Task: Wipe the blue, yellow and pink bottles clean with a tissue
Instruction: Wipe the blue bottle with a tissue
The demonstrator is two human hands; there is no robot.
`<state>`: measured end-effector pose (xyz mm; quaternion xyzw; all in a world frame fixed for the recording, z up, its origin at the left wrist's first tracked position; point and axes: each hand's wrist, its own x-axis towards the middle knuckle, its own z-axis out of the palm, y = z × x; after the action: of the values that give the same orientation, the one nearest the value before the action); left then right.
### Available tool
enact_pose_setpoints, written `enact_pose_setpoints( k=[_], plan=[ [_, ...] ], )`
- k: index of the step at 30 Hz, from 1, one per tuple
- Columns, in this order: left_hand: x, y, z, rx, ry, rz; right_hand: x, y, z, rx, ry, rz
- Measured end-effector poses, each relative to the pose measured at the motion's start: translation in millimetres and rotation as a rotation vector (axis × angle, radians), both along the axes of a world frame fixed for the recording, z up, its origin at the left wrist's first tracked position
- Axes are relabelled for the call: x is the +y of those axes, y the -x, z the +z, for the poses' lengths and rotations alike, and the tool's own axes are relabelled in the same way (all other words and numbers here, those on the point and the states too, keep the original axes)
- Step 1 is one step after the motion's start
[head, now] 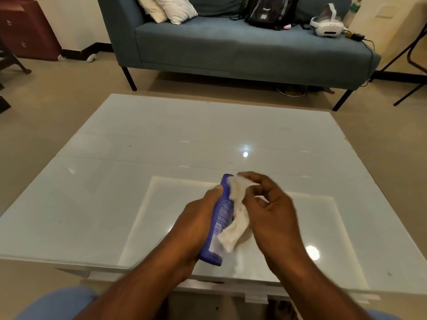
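My left hand (196, 224) grips a blue bottle (219, 218) around its body, holding it tilted above the near part of the white glass table (138, 146). A crumpled white tissue (236, 215) lies against the bottle's right side, pinched by the fingers of my right hand (270, 211). The bottle's cap end points away from me, and its base sits near my left wrist. No yellow or pink bottle is in view.
A blue-grey sofa (231, 49) stands beyond the table, with white pillows (171, 8), a black backpack (268, 10) and a white headset (327, 25) on it. A dark red cabinet (25, 28) is at the far left. A metal stand leg (411, 63) is at right.
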<state>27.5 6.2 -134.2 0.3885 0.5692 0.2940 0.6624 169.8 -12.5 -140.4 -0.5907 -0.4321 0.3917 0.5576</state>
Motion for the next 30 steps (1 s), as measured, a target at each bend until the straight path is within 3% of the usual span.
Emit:
enact_pose_setpoints(
  k=[4, 8, 16, 24, 30],
  plan=[
    [-1, 7, 8, -0.192, 0.055, 0.021, 10, -20, 5, 0.039, 0.031, -0.153],
    [-3, 6, 9, -0.202, 0.065, 0.032, 3, -15, -2, -0.008, 0.095, -0.090],
    [-9, 6, 5, -0.254, 0.154, 0.092, -7, 15, -6, -0.362, 0.004, -0.051],
    [-9, 3, 13, -0.348, 0.159, 0.153, -8, 6, -5, -0.332, -0.128, -0.043],
    [0, 11, 12, -0.288, 0.039, 0.186, -12, 7, 8, -0.139, -0.038, 0.199]
  ],
)
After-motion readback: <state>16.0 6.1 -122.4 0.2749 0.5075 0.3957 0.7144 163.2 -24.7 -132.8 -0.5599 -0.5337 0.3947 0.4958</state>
